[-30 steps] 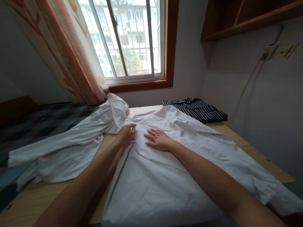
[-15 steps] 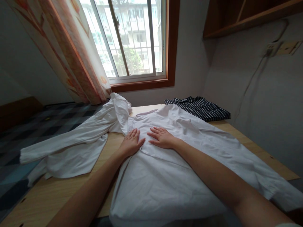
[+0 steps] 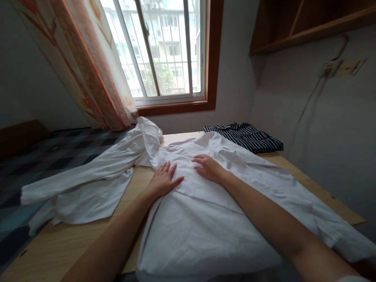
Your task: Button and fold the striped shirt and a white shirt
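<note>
A white long-sleeved shirt [image 3: 211, 219] lies spread over a light wooden table [image 3: 73, 243]. My left hand [image 3: 163, 179] rests flat on the shirt's left edge, fingers stretched out and slightly apart. My right hand [image 3: 209, 167] presses on the cloth a little farther back, with its fingers bent down against the fabric and nothing held in them. One sleeve [image 3: 79, 176] trails off to the left, past the table's edge. The other sleeve [image 3: 329, 231] runs toward the near right corner.
A folded dark striped garment [image 3: 245, 136] sits at the table's far right corner. Behind it is a window [image 3: 164, 51] with a patterned curtain [image 3: 88, 70]. A wall with a socket [image 3: 337, 67] and cable stands at the right, and a checkered floor [image 3: 35, 156] at the left.
My left hand went from gripping the cloth's edge to lying flat on it. My right hand slid farther back and to the right over the shirt.
</note>
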Tool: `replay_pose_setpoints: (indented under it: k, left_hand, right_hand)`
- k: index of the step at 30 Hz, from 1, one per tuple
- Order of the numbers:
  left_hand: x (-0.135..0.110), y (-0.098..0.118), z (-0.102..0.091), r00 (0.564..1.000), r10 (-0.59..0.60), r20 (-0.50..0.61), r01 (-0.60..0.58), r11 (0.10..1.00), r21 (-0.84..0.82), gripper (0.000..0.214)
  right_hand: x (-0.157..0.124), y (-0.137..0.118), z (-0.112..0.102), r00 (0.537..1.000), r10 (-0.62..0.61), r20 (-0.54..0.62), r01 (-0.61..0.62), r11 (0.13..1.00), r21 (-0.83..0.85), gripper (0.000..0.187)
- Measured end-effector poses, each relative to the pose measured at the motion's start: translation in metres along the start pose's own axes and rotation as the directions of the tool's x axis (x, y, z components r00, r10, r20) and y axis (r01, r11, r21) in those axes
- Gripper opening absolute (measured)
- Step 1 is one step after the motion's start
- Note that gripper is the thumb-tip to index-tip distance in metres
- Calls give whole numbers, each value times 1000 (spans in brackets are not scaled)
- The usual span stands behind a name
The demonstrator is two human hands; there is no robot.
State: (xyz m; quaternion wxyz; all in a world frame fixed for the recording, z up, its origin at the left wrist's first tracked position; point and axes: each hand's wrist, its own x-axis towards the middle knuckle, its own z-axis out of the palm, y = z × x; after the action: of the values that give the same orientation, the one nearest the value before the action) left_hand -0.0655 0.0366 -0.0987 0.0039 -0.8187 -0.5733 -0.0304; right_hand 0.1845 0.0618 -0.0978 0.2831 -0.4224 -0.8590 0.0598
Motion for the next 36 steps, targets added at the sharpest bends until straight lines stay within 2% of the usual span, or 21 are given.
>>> replay_pose_setpoints:
  k: [3, 6, 8, 10, 13, 14, 15, 16, 19, 24, 26, 28, 30, 31, 33, 34, 36]
  left_hand:
    - [0, 1, -1, 1000, -14, 1, 14, 1000, -20, 88]
    - [0, 1, -2, 1000, -8, -9, 8, 999, -42, 87]
    - [0, 1, -1, 1000, -6, -9, 5, 999, -51, 86]
    - [1, 1, -1, 1000, -12, -7, 12, 998, -60, 86]
    - [1, 1, -2, 1000, -22, -12, 21, 997, -79, 85]
    - [0, 1, -2, 1000, -20, -12, 19, 996, -83, 85]
    - [0, 1, -2, 1000, -17, -11, 16, 996, -85, 85]
    - [0, 1, -2, 1000, -14, -10, 13, 996, -86, 85]
    - [0, 1, -2, 1000, -8, -20, 6, 996, -92, 85]
    - [1, 1, -3, 1000, -16, -15, 15, 996, -87, 84]
    - [0, 2, -4, 1000, -22, 0, 22, 997, -79, 85]
    - [0, 2, -4, 1000, -21, 9, 22, 997, -73, 85]
    - [0, 2, -4, 1000, -19, 7, 20, 997, -69, 86]
    - [1, 2, -4, 1000, -20, 5, 20, 998, -67, 85]
    - [1, 2, -3, 1000, -26, -1, 26, 997, -67, 85]
    - [1, 2, -3, 1000, -28, -1, 28, 997, -67, 85]
    - [1, 2, -2, 1000, -28, -1, 28, 997, -66, 85]
  right_hand:
    - [3, 25, -38, 973, 195, -120, -207, 973, -100, 39]
    - [-2, 54, -83, 874, 428, -232, -473, 859, -197, 47]
    - [-14, 72, -110, 819, 550, -164, -574, 778, -257, 56]
    - [-32, 88, -130, 753, 658, -7, -630, 718, -295, 63]
    - [-65, 107, -149, 521, 828, 208, -755, 561, -339, 49]
    - [-76, 112, -152, 460, 851, 252, -779, 524, -345, 42]
    - [-87, 117, -155, 422, 861, 284, -793, 502, -344, 35]
    - [-98, 121, -157, 407, 863, 298, -798, 495, -345, 28]
    - [-124, 131, -161, 419, 868, 268, -793, 493, -357, 13]
    - [-140, 133, -176, 419, 876, 238, -790, 481, -380, 9]
    - [-136, 127, -187, 425, 898, 116, -779, 428, -459, 9]
    - [-128, 117, -199, 432, 896, -101, -805, 333, -491, 16]
    - [-118, 104, -209, 449, 821, -353, -856, 283, -432, 31]
    - [-111, 97, -211, 469, 748, -469, -871, 305, -385, 35]
    - [-99, 83, -212, 531, 538, -655, -838, 446, -313, 35]
    - [-92, 75, -211, 561, 420, -713, -786, 541, -300, 34]
    - [-81, 59, -203, 641, 196, -742, -595, 738, -319, 35]
